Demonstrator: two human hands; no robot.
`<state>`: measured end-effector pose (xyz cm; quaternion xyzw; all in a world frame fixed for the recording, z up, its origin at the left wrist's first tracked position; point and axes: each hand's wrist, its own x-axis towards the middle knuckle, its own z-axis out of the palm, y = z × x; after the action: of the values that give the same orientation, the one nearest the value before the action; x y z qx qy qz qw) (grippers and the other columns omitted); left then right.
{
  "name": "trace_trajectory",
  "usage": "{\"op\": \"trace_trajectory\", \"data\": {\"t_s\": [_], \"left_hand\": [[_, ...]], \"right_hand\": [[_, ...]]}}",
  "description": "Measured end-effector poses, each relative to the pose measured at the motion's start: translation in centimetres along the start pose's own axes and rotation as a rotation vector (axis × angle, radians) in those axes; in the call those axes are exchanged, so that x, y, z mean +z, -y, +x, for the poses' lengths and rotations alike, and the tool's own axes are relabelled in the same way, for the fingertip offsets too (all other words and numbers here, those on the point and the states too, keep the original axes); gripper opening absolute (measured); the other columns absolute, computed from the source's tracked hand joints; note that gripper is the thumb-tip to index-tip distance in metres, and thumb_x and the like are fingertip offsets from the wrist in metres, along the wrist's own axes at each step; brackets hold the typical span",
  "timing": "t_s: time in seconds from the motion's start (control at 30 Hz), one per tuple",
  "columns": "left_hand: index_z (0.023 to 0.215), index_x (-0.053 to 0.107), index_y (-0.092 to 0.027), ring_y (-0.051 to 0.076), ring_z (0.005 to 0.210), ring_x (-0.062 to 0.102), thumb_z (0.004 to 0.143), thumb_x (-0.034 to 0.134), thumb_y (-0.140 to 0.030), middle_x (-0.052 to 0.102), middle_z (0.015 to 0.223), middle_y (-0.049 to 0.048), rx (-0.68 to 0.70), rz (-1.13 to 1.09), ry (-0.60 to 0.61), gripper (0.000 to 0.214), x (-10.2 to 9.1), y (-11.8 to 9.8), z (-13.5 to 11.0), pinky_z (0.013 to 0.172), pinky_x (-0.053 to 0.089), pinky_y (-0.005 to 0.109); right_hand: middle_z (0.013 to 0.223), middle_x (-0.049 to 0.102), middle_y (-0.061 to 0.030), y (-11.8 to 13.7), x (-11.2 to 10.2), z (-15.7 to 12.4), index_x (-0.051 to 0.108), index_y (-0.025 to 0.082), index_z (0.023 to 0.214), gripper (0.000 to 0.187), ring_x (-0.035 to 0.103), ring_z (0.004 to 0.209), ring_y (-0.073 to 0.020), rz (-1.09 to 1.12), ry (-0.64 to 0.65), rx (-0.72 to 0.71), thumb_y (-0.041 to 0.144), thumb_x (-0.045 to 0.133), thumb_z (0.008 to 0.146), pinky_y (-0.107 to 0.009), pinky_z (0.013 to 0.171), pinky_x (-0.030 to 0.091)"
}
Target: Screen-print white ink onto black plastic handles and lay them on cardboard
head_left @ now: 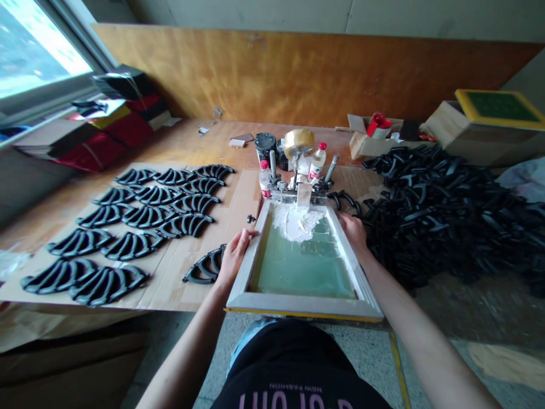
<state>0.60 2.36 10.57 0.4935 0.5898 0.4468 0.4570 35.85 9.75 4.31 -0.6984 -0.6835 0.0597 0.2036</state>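
A screen printing frame [304, 304] with a green mesh lies in front of me, its far end at a metal clamp [315, 196]. White ink [293, 224] is heaped on the far part of the mesh, and a pale scraper [304, 197] stands in it. My left hand [235, 253] is closed at the frame's left side. On the opposite side, my right hand [353, 232] grips the frame's right edge, its fingers partly hidden. Beside my left hand lies a small group of curved black plastic handles [204, 267]; what is under the frame is hidden.
Fanned rows of black handles [145, 216] cover cardboard [166, 270] at left. A big loose pile of them [447, 210] lies at right. Behind the frame stand bottles [317, 162], a black tub [264, 146] and a tape roll [299, 142]. Boxes [443, 128] stand at back right.
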Motion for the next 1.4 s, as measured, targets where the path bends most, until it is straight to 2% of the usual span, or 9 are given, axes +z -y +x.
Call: {"op": "trace_trajectory", "data": {"t_s": [0.13,0.27,0.43,0.67,0.87,0.97,1.07,1.27,1.4], "left_hand": [[0.132,0.052,-0.021,0.013,0.061,0.058,0.078,0.059,-0.058,0.066,0.077,0.0005,-0.191,-0.032,0.108,0.066,0.4,5.3,-0.7,0.053,0.042,0.021],[0.14,0.045,-0.021,0.015,0.065,0.062,0.075,0.062,-0.056,0.069,0.082,0.0022,-0.242,-0.035,0.091,0.076,1.3,8.9,-0.1,0.056,0.046,0.023],[0.135,0.05,-0.019,0.018,0.074,0.065,0.076,0.06,-0.058,0.071,0.086,0.0047,-0.264,-0.027,0.081,0.072,1.6,9.7,0.1,0.062,0.049,0.025],[0.133,0.051,-0.017,0.02,0.085,0.066,0.081,0.057,-0.056,0.071,0.096,0.0078,-0.246,-0.033,0.093,0.065,1.7,9.3,-0.2,0.07,0.05,0.027],[0.134,0.05,-0.019,0.019,0.073,0.065,0.081,0.057,-0.055,0.07,0.086,0.0056,-0.237,-0.004,0.078,0.065,1.5,9.1,-0.2,0.062,0.049,0.027],[0.136,0.049,-0.02,0.018,0.071,0.064,0.08,0.057,-0.055,0.069,0.085,0.0043,-0.239,-0.005,0.088,0.066,1.3,9.2,-0.2,0.061,0.049,0.026],[0.136,0.048,-0.02,0.017,0.071,0.063,0.081,0.057,-0.055,0.068,0.083,0.0036,-0.242,-0.013,0.107,0.067,1.0,8.6,-0.4,0.061,0.048,0.025],[0.132,0.054,-0.023,0.015,0.071,0.06,0.081,0.056,-0.058,0.067,0.087,0.0013,-0.218,-0.056,0.141,0.062,-0.3,3.3,-0.9,0.059,0.045,0.023],[0.107,0.067,-0.019,0.017,0.078,0.059,0.083,0.048,-0.063,0.066,0.094,0.0026,-0.117,-0.087,0.047,0.054,-0.6,-1.2,-0.2,0.065,0.048,0.025]], "right_hand": [[0.141,0.046,-0.0171,2.6,-1.0,2.4,0.045,0.016,0.137,0.05,0.04,0.13,-0.031,0.083,-0.206,-0.165,0.027,0.053,0.089,-0.051,0.106,0.034],[0.128,0.054,-0.0171,8.6,-0.2,4.7,0.054,0.015,0.123,0.043,0.045,0.12,-0.0314,0.018,-0.056,-0.372,0.024,0.065,0.082,-0.045,0.1,0.038],[0.092,0.065,-0.0117,10.9,0.9,3.5,0.06,0.016,0.089,0.005,0.054,0.094,-0.0251,-0.087,0.197,-0.443,0.017,0.056,0.086,-0.035,0.083,0.043],[0.081,0.062,-0.0053,9.6,-1.0,-0.2,0.06,0.017,0.08,0.013,0.054,0.086,-0.0197,0.05,0.382,-0.904,0.005,0.055,0.078,-0.028,0.075,0.04],[0.081,0.063,-0.0058,9.6,-0.3,0.2,0.062,0.017,0.079,0.008,0.055,0.087,-0.0211,0.041,0.216,-0.793,0.01,0.058,0.081,-0.03,0.075,0.04],[0.084,0.064,-0.0064,9.1,0.2,-0.9,0.063,0.017,0.085,0.01,0.055,0.091,-0.0216,0.037,0.239,-0.88,0.01,0.057,0.082,-0.03,0.078,0.04],[0.083,0.065,-0.0042,9.4,-0.2,0.0,0.065,0.019,0.089,0.006,0.057,0.085,-0.0197,0.062,0.257,-0.789,0.022,0.064,0.084,-0.029,0.076,0.042],[0.103,0.067,-0.0059,10.1,-2.6,6.1,0.052,0.028,0.132,0.054,0.061,0.087,-0.0219,0.001,0.062,-0.406,0.033,0.068,0.081,-0.031,0.076,0.044],[0.097,0.068,-0.0099,5.3,-4.6,7.6,0.054,0.02,0.129,0.043,0.062,0.085,-0.0248,0.065,-0.154,-0.158,0.036,0.054,0.088,-0.036,0.08,0.045]]}}
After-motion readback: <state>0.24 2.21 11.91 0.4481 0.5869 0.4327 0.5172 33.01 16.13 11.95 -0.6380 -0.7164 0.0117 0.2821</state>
